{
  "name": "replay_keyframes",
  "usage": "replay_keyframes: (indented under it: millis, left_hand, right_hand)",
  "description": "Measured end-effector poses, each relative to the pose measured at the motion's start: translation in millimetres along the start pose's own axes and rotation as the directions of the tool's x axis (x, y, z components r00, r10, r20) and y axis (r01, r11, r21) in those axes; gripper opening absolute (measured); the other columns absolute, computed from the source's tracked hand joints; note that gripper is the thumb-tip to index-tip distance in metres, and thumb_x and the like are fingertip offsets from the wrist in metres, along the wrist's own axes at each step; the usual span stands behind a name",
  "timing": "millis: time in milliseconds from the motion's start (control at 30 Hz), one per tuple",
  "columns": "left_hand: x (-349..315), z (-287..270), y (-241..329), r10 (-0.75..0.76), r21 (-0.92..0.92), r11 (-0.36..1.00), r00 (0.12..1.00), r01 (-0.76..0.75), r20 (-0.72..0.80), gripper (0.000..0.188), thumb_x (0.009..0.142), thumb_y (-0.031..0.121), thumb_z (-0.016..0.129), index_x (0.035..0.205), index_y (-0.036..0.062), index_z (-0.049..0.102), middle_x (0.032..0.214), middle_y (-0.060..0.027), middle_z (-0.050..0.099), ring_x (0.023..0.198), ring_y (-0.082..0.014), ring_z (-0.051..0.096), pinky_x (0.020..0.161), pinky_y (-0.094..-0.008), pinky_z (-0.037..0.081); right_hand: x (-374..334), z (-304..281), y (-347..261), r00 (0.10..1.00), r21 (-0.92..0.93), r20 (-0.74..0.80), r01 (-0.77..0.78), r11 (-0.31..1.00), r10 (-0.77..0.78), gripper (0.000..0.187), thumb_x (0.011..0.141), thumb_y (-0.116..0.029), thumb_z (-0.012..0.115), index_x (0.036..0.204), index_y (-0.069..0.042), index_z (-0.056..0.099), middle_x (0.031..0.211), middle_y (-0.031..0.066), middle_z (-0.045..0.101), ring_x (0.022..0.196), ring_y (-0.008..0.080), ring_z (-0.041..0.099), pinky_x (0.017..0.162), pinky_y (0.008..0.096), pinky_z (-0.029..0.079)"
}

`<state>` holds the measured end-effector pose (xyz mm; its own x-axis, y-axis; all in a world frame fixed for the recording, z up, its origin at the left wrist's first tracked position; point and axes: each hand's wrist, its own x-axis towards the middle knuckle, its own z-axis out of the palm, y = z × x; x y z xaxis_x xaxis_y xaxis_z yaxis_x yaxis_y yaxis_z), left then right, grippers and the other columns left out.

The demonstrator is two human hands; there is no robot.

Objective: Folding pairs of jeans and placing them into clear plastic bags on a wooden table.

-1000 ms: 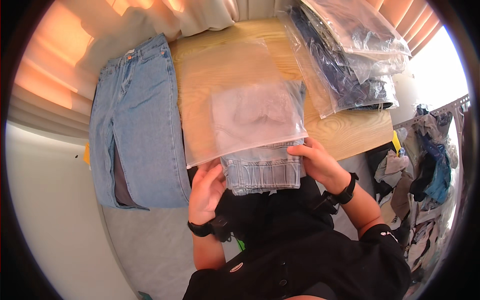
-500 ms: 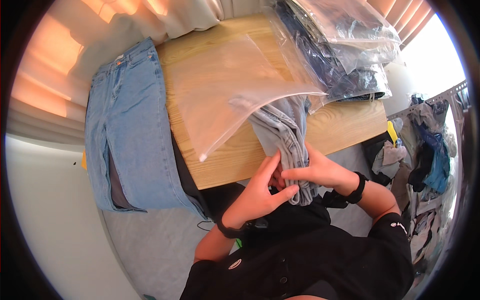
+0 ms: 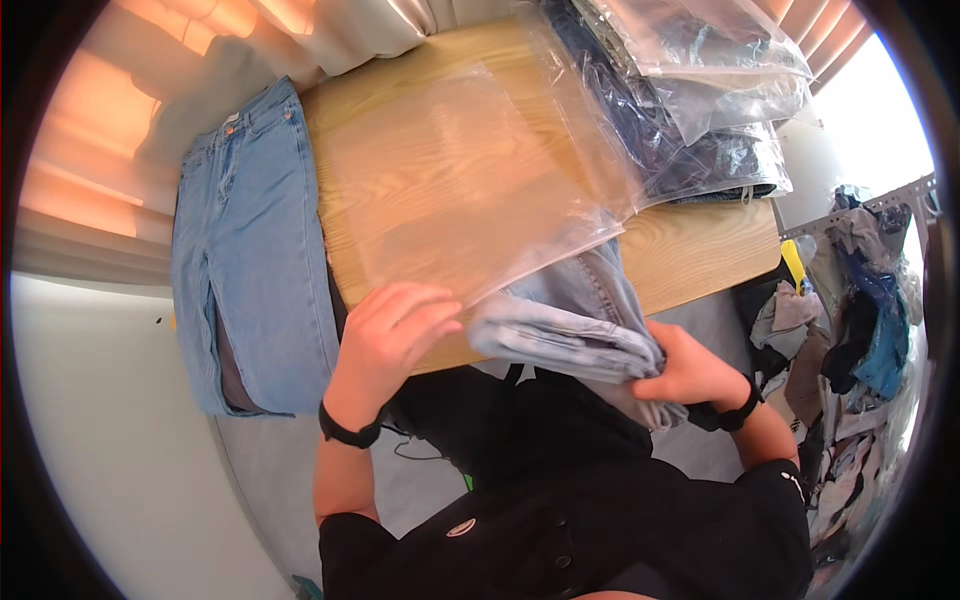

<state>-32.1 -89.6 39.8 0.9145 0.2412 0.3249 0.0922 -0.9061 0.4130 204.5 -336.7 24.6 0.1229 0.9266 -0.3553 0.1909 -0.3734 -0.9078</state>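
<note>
Grey-blue folded jeans [image 3: 570, 335] hang over the table's near edge, partly under the mouth of a frosted plastic zip bag [image 3: 440, 180]. My right hand [image 3: 690, 365] grips the right end of the fold, thumb on top and fingers beneath. At the bag's near left corner, my left hand [image 3: 395, 335] has its fingers bent over the plastic; the fingertips meet the bag's rim, and the thumb is mostly hidden. To the left of this hand, light blue jeans [image 3: 250, 220] are laid out lengthwise, their lower legs past the table edge.
Clear bags of folded dark clothes [image 3: 680, 120] are piled on the wooden table [image 3: 700, 245] at the far right. Beyond its right side hangs a mass of garments [image 3: 860, 330] by a perforated metal rail. A curtain [image 3: 200, 100] borders the back left.
My left hand has left the folded jeans and moved left to the bag's corner. The fold has turned sideways in my right hand, and the bag's raised rim has come down flatter.
</note>
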Motion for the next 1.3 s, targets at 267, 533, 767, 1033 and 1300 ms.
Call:
replay_keyframes:
  millis: [267,533,767,1033,1300]
  left_hand:
    - [-9,29,3,-0.11,0.085,0.992,0.977,0.095,0.184,0.02,0.074,0.01,0.069,0.093,0.004,0.064,0.102,-0.0069,0.062,0.091,-0.0246,0.06,0.073,-0.0331,0.05]
    - [-13,27,-5,-0.164,0.198,0.972,0.965,0.123,0.203,0.022,0.075,0.003,0.063,0.097,0.0036,0.061,0.091,-0.0072,0.063,0.081,-0.0252,0.062,0.069,-0.0327,0.051]
    - [4,11,10,-0.021,0.093,0.996,0.996,0.013,0.088,0.029,0.069,-0.003,0.062,0.097,0.0032,0.062,0.09,-0.0072,0.063,0.081,-0.0246,0.06,0.067,-0.0315,0.051]
    - [13,-25,35,0.086,0.086,0.993,0.991,-0.077,-0.104,0.034,0.065,-0.009,0.058,0.096,0.0008,0.065,0.103,-0.0056,0.064,0.082,-0.0238,0.058,0.069,-0.0314,0.05]
    - [13,-31,51,0.171,0.233,0.963,0.976,-0.135,-0.137,0.036,0.062,-0.004,0.06,0.098,-0.0015,0.065,0.111,-0.0065,0.063,0.087,-0.0207,0.056,0.072,-0.0308,0.045]
  right_hand:
    - [-26,-28,33,0.972,0.028,0.232,0.024,0.999,-0.03,0.044,0.063,-0.007,0.066,0.104,0.003,0.058,0.084,0.01,0.066,0.076,0.0131,0.059,0.071,0.0281,0.048]
    - [-22,-21,38,0.853,0.18,0.474,0.148,0.972,-0.218,0.045,0.06,-0.005,0.071,0.103,0.003,0.059,0.084,0.0102,0.064,0.073,0.0138,0.06,0.065,0.0283,0.048]
    - [8,4,24,0.844,0.253,0.432,0.224,0.941,-0.317,0.047,0.062,-0.004,0.068,0.107,0.003,0.057,0.084,0.0099,0.064,0.073,0.0139,0.059,0.065,0.0274,0.048]
    - [20,11,-3,0.981,0.092,0.087,0.162,0.982,-0.171,0.042,0.064,-0.006,0.065,0.105,0.002,0.057,0.082,0.0108,0.064,0.073,0.0142,0.059,0.071,0.0292,0.047]
    - [39,28,-39,0.954,-0.055,-0.213,0.204,0.977,-0.211,0.05,0.068,-0.008,0.062,0.114,0.005,0.048,0.084,0.0166,0.062,0.078,0.0236,0.061,0.074,0.0317,0.047]
